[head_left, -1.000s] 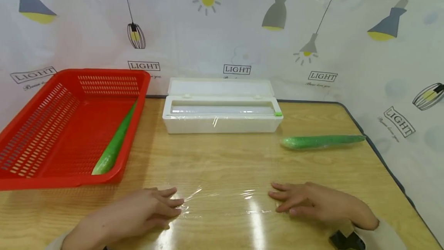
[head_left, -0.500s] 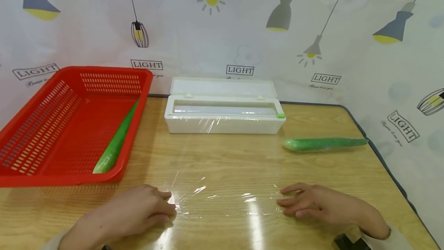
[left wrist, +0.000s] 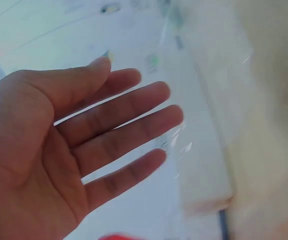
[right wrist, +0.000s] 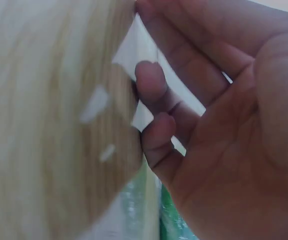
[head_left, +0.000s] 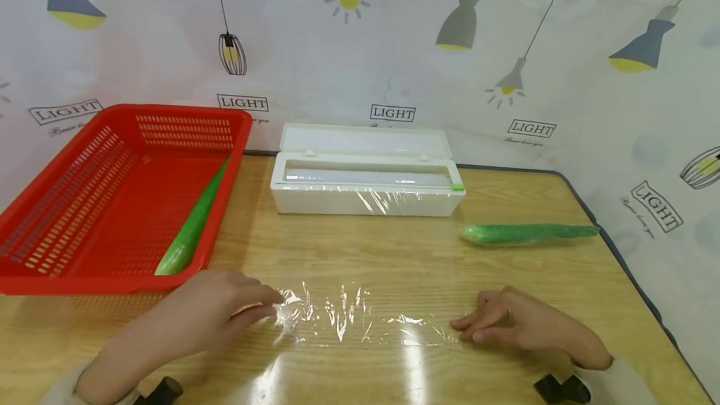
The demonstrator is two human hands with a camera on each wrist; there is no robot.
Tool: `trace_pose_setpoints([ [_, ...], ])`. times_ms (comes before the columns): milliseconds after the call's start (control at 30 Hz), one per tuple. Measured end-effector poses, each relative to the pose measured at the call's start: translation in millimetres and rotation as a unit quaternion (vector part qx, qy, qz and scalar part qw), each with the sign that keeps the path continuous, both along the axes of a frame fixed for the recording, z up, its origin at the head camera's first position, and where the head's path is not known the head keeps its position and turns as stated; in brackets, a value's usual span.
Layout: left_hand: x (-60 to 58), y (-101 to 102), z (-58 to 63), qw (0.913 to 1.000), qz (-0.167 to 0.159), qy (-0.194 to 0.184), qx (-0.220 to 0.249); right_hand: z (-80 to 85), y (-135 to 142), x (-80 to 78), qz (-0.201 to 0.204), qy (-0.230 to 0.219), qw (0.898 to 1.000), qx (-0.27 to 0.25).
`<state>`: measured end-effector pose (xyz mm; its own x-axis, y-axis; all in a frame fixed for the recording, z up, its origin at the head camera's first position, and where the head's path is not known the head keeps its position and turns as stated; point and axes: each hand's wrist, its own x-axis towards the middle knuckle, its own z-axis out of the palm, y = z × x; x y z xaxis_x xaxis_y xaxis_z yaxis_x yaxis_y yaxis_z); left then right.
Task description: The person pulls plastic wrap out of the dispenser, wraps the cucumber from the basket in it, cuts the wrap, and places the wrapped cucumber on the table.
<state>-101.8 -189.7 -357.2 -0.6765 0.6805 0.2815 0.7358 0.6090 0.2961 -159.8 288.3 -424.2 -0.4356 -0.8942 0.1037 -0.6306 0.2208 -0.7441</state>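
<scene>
Wood tbl (head_left: 523,267), clear film (head_left: 343,317) btwn hands (head_left: 225,302)

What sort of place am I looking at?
Perhaps a small staged demo corner indoors, though I can't be sure: a wall covering printed with hanging lamps, and a wood-look table bearing a red basket and an open box of clear film.

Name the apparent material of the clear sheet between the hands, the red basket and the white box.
Clear sheet: thin, glossy plastic film, judging by its see-through wrinkles and sharp glints.
Red basket: probably moulded plastic, smooth with a slight sheen and rows of slots.
White box: likely rigid plastic, smooth and evenly white.
</scene>
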Motion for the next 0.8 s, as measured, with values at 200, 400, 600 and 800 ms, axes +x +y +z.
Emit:
trace_pose_setpoints([
  [200, -13.9, -23.2, 31.3, 0.9888, 0.089, 0.074, 0.095, -6.8, 2.0, -1.6, -0.010, -0.022, 1.000, -0.006],
  [400, -34.3, -61.4, 57.2, 0.9415, 0.296, 0.006, 0.161, -15.2, 1.2, -4.9, 0.006, 0.006, 0.998, -0.056],
  [600, -67.1, -95.4, 58.6, 0.8979, 0.393, -0.115, 0.162, -20.6, 1.9, -5.7, 0.014, 0.038, 0.996, -0.075],
  [800, -98.3, -124.2, 40.6, 0.9035, 0.386, -0.186, 0.012, -22.6, 2.6, -2.8, 0.005, 0.038, 0.996, -0.085],
])
